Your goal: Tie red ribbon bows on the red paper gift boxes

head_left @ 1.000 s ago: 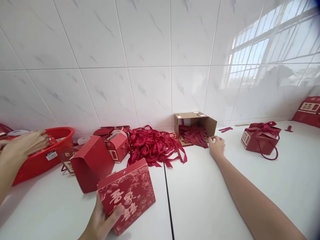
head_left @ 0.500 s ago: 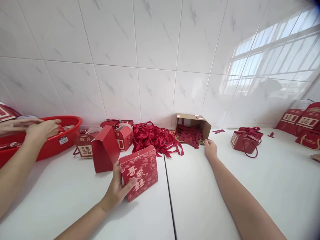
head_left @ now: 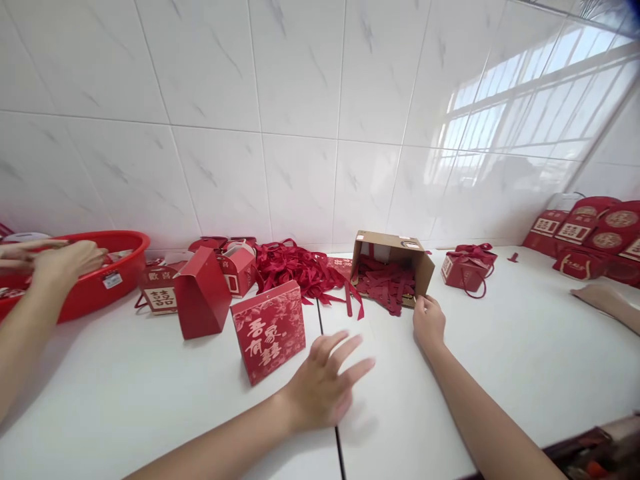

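My left hand (head_left: 327, 383) hovers over the white table with its fingers spread, holding nothing. Just left of it, a red gift box (head_left: 270, 333) with a floral print and pale Chinese characters stands on the table. My right hand (head_left: 429, 321) pinches the lower right edge of an open cardboard box (head_left: 424, 267) lying on its side. Flat dark red strips (head_left: 387, 283) fill that box and spill from its mouth. A heap of red ribbons (head_left: 295, 270) lies left of the cardboard box, and a plain red gift box (head_left: 203, 293) stands further left.
Another person's hands (head_left: 65, 260) work at a red plastic basin (head_left: 113, 287) on the left. A ribbon-tied box (head_left: 467, 270) sits right of centre. Several red boxes (head_left: 583, 233) stand far right, near another person's hand (head_left: 600, 297). A tiled wall backs the table.
My left hand has let go of the floral gift box, now standing on the table, and moved right. My right hand stays on the cardboard box, which has come slightly nearer. The view has shifted right.
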`<state>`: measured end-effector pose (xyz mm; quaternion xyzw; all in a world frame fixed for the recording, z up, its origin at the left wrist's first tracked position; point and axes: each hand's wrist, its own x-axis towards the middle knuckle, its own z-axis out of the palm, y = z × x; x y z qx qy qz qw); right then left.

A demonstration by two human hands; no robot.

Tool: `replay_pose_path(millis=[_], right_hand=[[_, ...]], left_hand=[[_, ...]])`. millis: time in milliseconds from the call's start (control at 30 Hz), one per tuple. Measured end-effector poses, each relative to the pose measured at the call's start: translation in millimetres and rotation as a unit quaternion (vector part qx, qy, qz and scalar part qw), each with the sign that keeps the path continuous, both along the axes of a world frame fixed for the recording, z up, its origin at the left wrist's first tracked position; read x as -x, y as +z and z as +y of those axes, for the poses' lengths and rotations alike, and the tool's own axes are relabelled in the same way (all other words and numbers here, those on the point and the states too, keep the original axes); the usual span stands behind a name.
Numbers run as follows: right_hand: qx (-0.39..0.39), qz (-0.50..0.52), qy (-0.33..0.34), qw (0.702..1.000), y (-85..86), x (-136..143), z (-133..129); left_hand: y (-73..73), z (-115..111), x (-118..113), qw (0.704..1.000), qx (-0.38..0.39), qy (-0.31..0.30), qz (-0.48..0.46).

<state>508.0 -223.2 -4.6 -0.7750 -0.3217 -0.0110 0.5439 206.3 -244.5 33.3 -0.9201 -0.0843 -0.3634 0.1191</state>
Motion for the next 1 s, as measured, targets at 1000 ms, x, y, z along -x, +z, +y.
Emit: replay_pose_path(millis=[1000], right_hand=[[-0.141,0.226,-0.085,0.96,18.1,-12.0,5.7]], left_hand=[[56.1,202.2,-246.0,0.85,0.29,0.166,0.407]])
